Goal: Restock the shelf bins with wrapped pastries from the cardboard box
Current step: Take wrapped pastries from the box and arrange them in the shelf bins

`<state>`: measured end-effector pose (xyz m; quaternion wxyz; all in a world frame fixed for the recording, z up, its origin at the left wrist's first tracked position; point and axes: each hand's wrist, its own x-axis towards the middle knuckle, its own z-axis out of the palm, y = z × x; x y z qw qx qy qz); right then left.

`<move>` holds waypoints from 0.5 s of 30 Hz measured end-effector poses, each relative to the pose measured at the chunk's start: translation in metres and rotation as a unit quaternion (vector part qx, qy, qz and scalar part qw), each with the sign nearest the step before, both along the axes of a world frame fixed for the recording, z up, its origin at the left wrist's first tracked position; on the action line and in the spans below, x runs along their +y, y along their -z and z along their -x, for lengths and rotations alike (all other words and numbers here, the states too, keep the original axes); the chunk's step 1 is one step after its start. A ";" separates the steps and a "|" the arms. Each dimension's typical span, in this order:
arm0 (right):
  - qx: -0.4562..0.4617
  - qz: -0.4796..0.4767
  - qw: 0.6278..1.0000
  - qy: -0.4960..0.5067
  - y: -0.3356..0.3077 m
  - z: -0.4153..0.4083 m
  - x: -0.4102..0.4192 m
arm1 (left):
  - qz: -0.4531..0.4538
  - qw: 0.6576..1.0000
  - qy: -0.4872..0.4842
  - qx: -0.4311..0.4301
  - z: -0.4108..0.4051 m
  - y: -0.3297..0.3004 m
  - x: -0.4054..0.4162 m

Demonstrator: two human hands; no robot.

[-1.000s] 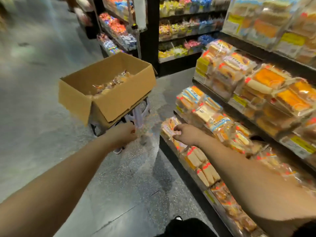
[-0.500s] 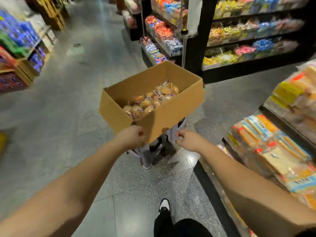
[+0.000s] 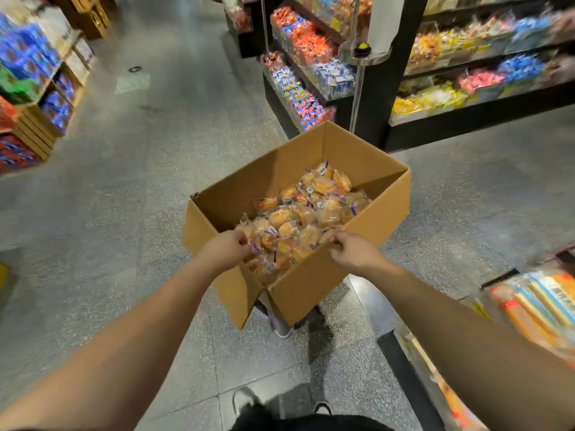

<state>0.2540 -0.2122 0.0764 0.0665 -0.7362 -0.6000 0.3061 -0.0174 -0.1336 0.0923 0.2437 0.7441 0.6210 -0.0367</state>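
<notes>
Half a second ago both my hands sat below the box's near corner; now they reach inside. Left of centre, my left hand [image 3: 225, 250] pinches a wrapped pastry [image 3: 264, 236] in the pile. The cardboard box [image 3: 311, 287] fills mid-frame, nearer than before. My right hand [image 3: 353, 251] curls over its near rim, pinching a wrapper.

My view | bare forearms, no sleeves seen | dark trousers [image 3: 298, 423] | black-and-white shoes [image 3: 245, 399], blurred
</notes>
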 end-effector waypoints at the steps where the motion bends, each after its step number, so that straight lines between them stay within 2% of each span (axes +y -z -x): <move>1: -0.007 0.002 1.000 0.008 0.004 0.001 0.013 | 0.003 1.000 -0.008 0.003 0.002 0.004 0.016; 8: -0.050 0.042 0.996 0.054 0.042 0.008 0.101 | 0.062 0.998 -0.011 0.019 -0.001 0.051 0.140; 15: -0.082 0.180 0.973 0.118 0.100 0.015 0.173 | 0.212 0.975 0.014 0.058 -0.009 0.145 0.235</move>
